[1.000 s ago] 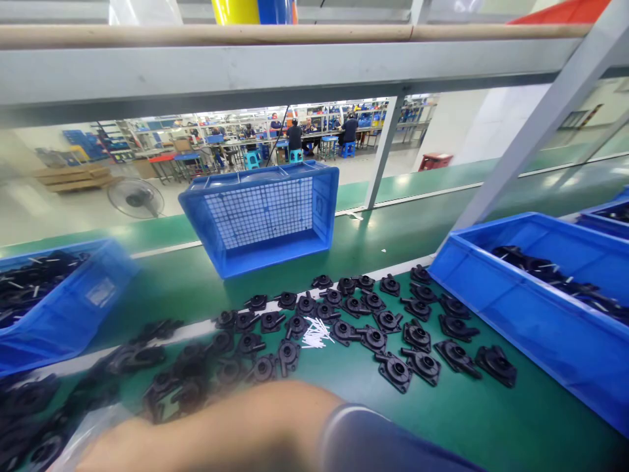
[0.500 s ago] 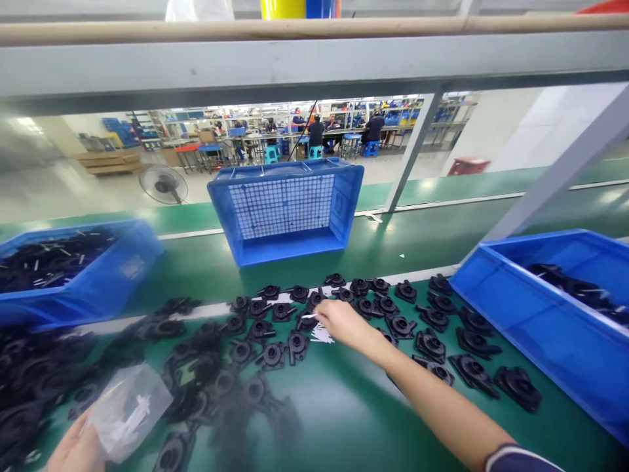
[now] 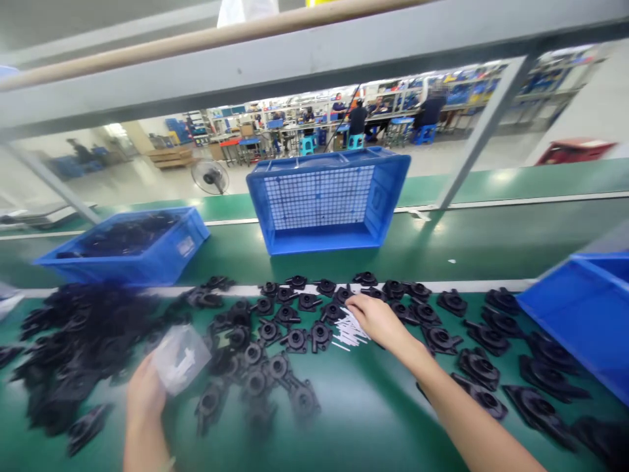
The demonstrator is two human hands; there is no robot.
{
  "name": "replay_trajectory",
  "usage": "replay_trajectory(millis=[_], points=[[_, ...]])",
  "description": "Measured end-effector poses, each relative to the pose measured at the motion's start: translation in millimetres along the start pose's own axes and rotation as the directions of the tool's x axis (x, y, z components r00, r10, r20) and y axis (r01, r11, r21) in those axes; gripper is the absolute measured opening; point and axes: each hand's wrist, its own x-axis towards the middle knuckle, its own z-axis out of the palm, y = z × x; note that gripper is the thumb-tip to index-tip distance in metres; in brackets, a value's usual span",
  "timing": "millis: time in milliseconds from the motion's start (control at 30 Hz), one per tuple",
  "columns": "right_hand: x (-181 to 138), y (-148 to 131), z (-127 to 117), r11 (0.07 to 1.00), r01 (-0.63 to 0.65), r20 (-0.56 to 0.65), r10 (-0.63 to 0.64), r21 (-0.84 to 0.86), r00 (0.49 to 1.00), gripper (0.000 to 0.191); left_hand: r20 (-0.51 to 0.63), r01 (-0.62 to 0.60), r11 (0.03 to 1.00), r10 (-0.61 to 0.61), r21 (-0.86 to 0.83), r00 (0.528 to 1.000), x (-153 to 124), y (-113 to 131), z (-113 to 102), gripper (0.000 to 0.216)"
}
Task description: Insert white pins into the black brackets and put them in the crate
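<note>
The right hand (image 3: 376,319) reaches out over the green desk (image 3: 373,419) and rests on a small heap of white pins (image 3: 348,330), its fingers curled down onto them; whether the grip has closed on any pin cannot be told. The heap lies mid-desk, among rows of black housings (image 3: 295,321). The left hand (image 3: 144,393), at the near left, clasps a clear bag (image 3: 179,358) with white pins inside, held just above a blurred pile of housings. A blue crate (image 3: 329,200) stands tipped on its side beyond the rows. A blue bin (image 3: 130,246) of black parts sits far left, and another bin (image 3: 584,321) is at the right edge.
</note>
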Motion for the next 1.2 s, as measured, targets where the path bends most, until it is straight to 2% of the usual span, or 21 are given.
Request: replay_trajectory(millis=[67, 133, 233, 300, 433, 500, 667, 900, 967, 1067, 1133, 1200], points=[[-7.4, -9.2, 2.4, 0.998, 0.046, 0.034, -0.047, 0.031, 0.998, 0.027, 0.010, 0.025, 0.998, -0.024, -0.053, 1.000, -0.4, 0.7, 0.2, 0.040], [-20.6, -18.4, 9.3, 0.992, 0.100, 0.169, -0.111, 0.073, 0.979, 0.027, 0.015, 0.022, 0.998, -0.022, -0.053, 1.000, -1.4, 2.0, 0.3, 0.039], [-45.4, -28.4, 25.3, 0.971, 0.155, 0.432, -0.219, 0.180, 0.875, 0.022, 0.003, 0.017, 0.999, -0.017, -0.040, 1.000, -3.0, 4.1, 0.2, 0.042], [-56.5, -29.9, 36.8, 0.973, 0.129, 0.494, -0.210, 0.193, 0.844, 0.020, -0.021, 0.019, 0.998, -0.020, -0.060, 1.000, -2.9, 4.3, -0.1, 0.045], [-52.7, -20.0, 51.7, 0.994, 0.051, 0.364, -0.084, 0.098, 0.927, 0.024, -0.017, 0.008, 0.998, -0.009, -0.068, 1.000, -0.3, 1.5, -0.7, 0.045], [-44.1, -12.7, 53.8, 0.998, 0.027, 0.308, -0.042, 0.051, 0.950, 0.025, 0.007, 0.013, 0.998, -0.012, -0.063, 1.000, 0.5, 0.5, -1.2, 0.045], [-34.9, -2.6, 54.8, 1.000, -0.024, 0.289, 0.026, -0.011, 0.957, 0.032, 0.002, 0.036, 0.996, -0.036, -0.076, 0.999, 0.0, 2.6, -1.6, 0.047], [-32.3, -7.4, 55.0, 0.999, 0.000, 0.250, -0.012, 0.046, 0.968, 0.033, 0.013, -0.005, 0.996, 0.007, -0.090, 1.000, -9.3, 11.8, 6.6, 0.049], [-25.2, -22.8, 50.0, 0.993, 0.029, 0.236, -0.055, 0.111, 0.970, 0.034, 0.028, -0.026, 0.996, 0.029, -0.085, 0.999, -11.2, 14.4, 9.5, 0.049], [-16.0, -66.4, 40.4, 0.952, 0.168, 0.224, -0.228, 0.257, 0.948, 0.032, 0.055, -0.033, 0.995, 0.038, -0.093, 0.998, -13.7, 16.9, 11.8, 0.051], [-11.8, -104.9, 38.0, 0.897, 0.283, 0.211, -0.366, 0.338, 0.906, 0.031, 0.069, -0.036, 0.993, 0.044, -0.112, 0.997, -15.8, 18.0, 12.2, 0.052], [-6.5, -144.7, 43.0, 0.825, 0.410, 0.179, -0.504, 0.389, 0.845, 0.028, 0.079, -0.045, 0.992, 0.055, -0.115, 0.995, -18.1, 19.0, 12.4, 0.052]])
